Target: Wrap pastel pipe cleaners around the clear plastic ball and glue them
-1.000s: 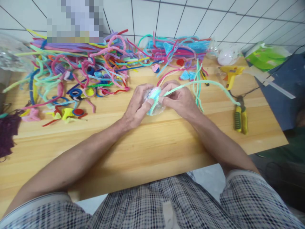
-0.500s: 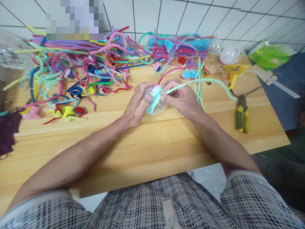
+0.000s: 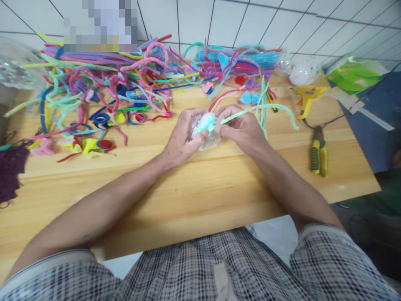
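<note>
A clear plastic ball, partly covered in pale green, blue and pink pipe cleaner, is held above the middle of the table. My left hand is closed round its left side, the thumb pressing on the coiled strands. On the right, my right hand pinches a mint green pipe cleaner against the ball; its free end arcs out to the right and droops. Fingers hide part of the ball. More mint green pipe cleaners lie just behind my right hand.
Tangled coloured pipe cleaners spread along the back and left of the wooden table. To the right are a yellow glue gun, yellow-handled pliers, a clear ball and a green packet.
The ball has turned slightly between my hands and my left thumb has shifted right along the strands. The mint green pipe cleaner's free end has drawn in to the left.
</note>
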`<state>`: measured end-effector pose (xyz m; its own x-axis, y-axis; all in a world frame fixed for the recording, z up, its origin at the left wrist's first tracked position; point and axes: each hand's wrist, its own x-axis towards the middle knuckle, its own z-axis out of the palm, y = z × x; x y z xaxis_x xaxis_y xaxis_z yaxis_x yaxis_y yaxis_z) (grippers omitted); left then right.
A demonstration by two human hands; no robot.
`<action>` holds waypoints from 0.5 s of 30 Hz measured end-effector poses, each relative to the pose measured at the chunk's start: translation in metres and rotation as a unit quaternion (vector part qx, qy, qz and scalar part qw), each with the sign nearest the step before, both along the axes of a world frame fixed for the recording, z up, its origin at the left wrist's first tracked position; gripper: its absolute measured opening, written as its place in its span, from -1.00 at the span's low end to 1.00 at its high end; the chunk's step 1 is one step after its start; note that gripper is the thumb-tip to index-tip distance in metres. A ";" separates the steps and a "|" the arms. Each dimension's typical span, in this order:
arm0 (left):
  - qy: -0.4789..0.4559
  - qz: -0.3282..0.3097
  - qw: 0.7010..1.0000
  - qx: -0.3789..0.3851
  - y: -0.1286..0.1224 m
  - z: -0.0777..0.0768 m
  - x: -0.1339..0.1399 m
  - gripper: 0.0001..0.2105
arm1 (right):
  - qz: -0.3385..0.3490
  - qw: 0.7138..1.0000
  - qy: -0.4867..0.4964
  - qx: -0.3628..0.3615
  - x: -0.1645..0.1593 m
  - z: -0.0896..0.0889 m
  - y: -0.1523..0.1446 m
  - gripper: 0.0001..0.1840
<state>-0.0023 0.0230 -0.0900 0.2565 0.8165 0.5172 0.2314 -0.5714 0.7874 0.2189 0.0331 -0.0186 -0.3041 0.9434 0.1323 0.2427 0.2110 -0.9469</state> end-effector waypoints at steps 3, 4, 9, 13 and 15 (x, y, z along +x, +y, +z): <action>0.001 0.002 1.000 0.001 0.000 0.000 0.001 -0.37 | -0.007 1.000 -0.003 0.002 0.000 -0.001 -0.001 -0.73; 0.005 0.003 1.000 0.002 0.000 0.000 0.001 -0.37 | -0.010 1.000 -0.006 0.005 0.000 -0.002 -0.001 -0.73; 0.013 0.001 1.000 0.020 -0.003 0.004 0.000 -0.40 | -0.018 0.999 -0.014 0.027 0.000 -0.005 -0.002 -0.75; -0.004 -0.021 1.000 0.005 -0.006 0.009 -0.002 -0.49 | -0.018 0.999 -0.020 0.036 -0.001 -0.006 -0.001 -0.73; -0.007 -0.030 1.000 -0.003 -0.007 0.011 -0.003 -0.51 | -0.020 0.999 -0.023 0.039 -0.001 -0.006 -0.001 -0.71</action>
<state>-0.0057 0.0164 -0.0794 0.2971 0.8034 0.5161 0.1853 -0.5787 0.7942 0.2178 0.0324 -0.0243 -0.2734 0.9424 0.1926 0.2954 0.2728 -0.9156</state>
